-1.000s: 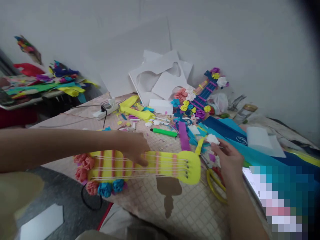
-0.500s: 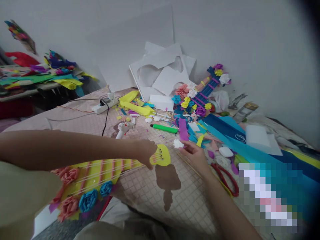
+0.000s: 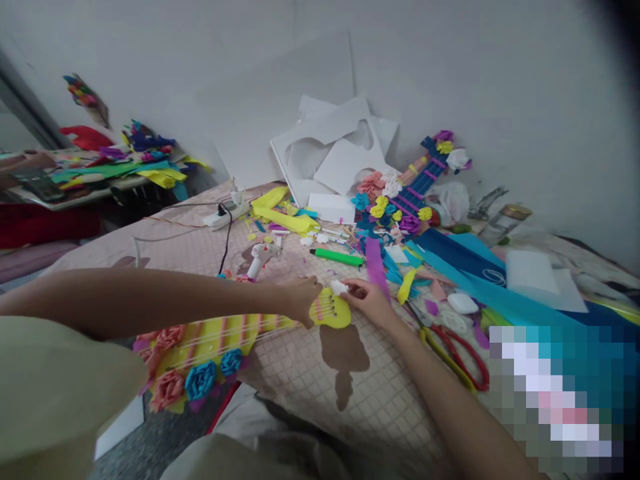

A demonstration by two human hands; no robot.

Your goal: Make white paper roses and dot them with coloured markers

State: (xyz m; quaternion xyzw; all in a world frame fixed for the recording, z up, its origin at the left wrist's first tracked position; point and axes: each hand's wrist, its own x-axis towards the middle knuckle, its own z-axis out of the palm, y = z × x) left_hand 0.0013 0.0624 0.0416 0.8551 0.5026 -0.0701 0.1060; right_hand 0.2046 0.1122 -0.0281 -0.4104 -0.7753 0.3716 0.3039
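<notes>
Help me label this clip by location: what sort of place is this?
Likely a craft workspace: a flower-trimmed yellow guitar shape, what looks like a glue gun and cut-out white board suggest it.

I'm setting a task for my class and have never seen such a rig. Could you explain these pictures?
There is no machine here, only a person's two bare hands. Every picture comes from one camera worn on that person's head, looking forward and down. The left hand grips the neck of a yellow, guitar-shaped craft piece with white strings. The right hand holds a small, white, crumpled papery piece by its rounded end; whether they touch is unclear. On the pale, grid-patterned table covering lie a white glue gun, a bright green, pen-shaped stick and colourful scraps.
</notes>
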